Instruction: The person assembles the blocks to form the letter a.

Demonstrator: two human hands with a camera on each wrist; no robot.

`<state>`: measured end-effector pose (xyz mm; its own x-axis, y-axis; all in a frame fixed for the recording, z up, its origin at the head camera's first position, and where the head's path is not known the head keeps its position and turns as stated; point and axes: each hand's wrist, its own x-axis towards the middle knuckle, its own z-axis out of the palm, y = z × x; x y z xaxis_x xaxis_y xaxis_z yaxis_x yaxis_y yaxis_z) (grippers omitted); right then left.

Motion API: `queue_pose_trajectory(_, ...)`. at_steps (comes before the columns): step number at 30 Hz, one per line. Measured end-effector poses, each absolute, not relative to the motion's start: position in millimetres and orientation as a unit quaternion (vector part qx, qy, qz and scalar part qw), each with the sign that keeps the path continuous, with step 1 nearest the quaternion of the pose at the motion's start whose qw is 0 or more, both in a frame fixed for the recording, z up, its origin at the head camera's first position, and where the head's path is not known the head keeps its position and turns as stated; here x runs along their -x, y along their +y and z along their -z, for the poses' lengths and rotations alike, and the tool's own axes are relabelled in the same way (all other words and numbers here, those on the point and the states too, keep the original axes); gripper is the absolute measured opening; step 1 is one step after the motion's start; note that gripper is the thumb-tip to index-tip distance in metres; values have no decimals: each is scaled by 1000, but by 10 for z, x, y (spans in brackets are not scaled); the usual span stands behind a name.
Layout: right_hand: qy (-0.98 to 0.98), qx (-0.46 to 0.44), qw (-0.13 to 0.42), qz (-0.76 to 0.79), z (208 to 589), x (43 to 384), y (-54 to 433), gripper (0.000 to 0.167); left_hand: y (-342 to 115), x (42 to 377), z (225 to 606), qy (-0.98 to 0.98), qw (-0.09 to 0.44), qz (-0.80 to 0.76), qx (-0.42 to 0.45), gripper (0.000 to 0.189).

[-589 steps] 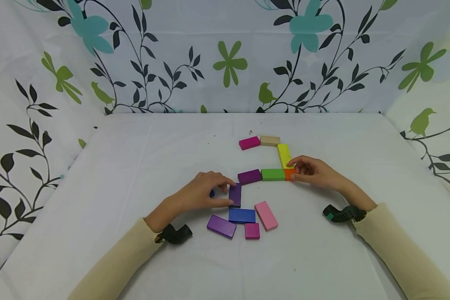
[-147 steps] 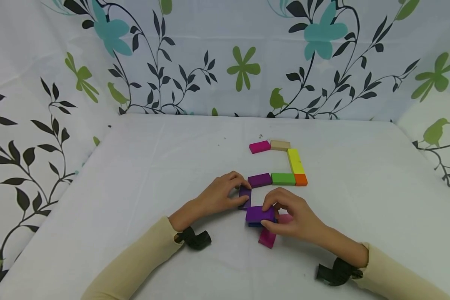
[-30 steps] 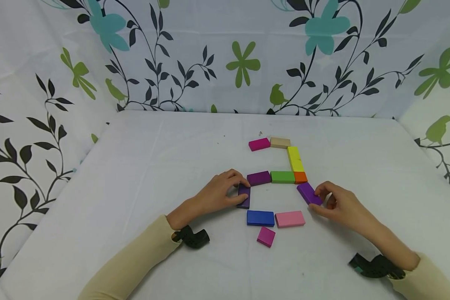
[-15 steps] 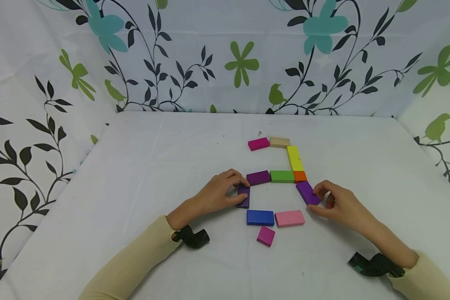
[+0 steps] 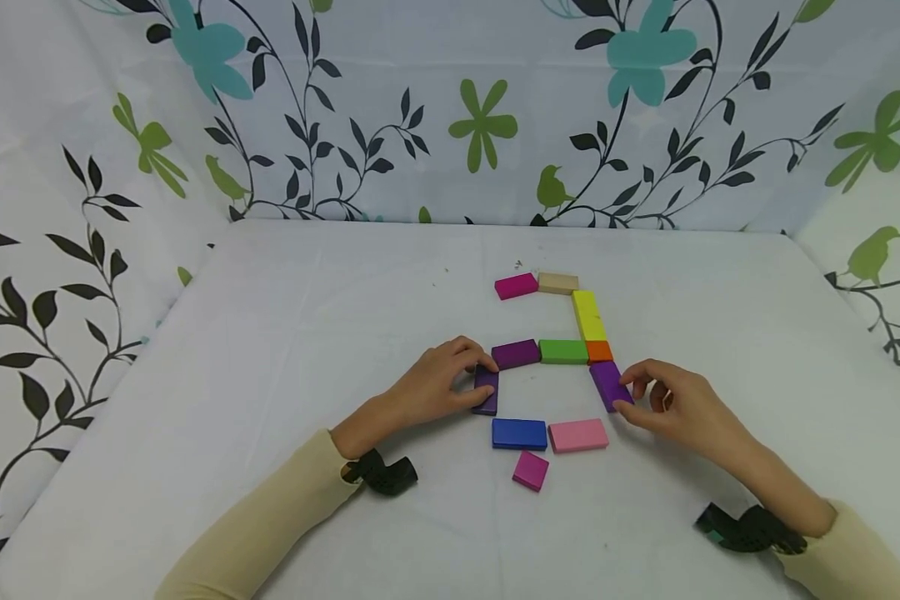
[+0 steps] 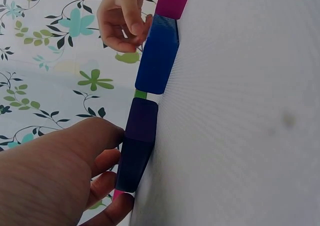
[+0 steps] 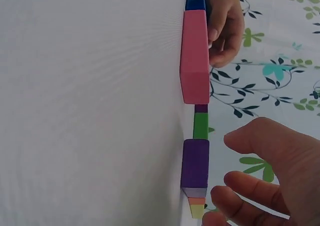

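My left hand [image 5: 437, 382] pinches the dark purple block [image 5: 485, 392] by its ends, thumb near, fingers far; the left wrist view shows this block [image 6: 139, 136] flat on the table. My right hand [image 5: 678, 406] is at the right edge of a brighter purple block [image 5: 608, 385], fingers loosely bent. In the right wrist view a gap shows between the thumb [image 7: 239, 137] and that purple block [image 7: 195, 162]. Its far end meets the orange block [image 5: 598, 352]. A plum block [image 5: 515, 354], a green block [image 5: 563, 352] and the orange block form a row.
A yellow block [image 5: 588, 315] runs back from the orange one to a tan block [image 5: 558, 283] and a magenta block [image 5: 516, 286]. Nearer lie a blue block [image 5: 519, 434], a pink block [image 5: 578, 436] and a small magenta block [image 5: 530, 471]. Patterned cloth [image 5: 390, 108] hangs behind.
Earlier, my right hand carried the purple block across from the near blocks. Over the last second that block has shifted left and turned slightly against the orange one. My left hand stays put.
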<state>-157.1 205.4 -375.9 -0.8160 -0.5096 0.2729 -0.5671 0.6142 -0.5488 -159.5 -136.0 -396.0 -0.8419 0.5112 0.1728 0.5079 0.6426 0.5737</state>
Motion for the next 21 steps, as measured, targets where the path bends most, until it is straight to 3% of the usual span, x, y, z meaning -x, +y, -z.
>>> queue_pose_trajectory(14, -871, -360, 56, -328, 3694, 1435, 1884, 29, -1366, 1586, 3946, 905, 5, -316, -283, 25)
queue_pose_trajectory(21, -849, -388, 32, -356, 3670, 1319, 1711, 28, -1370, 1579, 3946, 907, 7, -317, -278, 25)
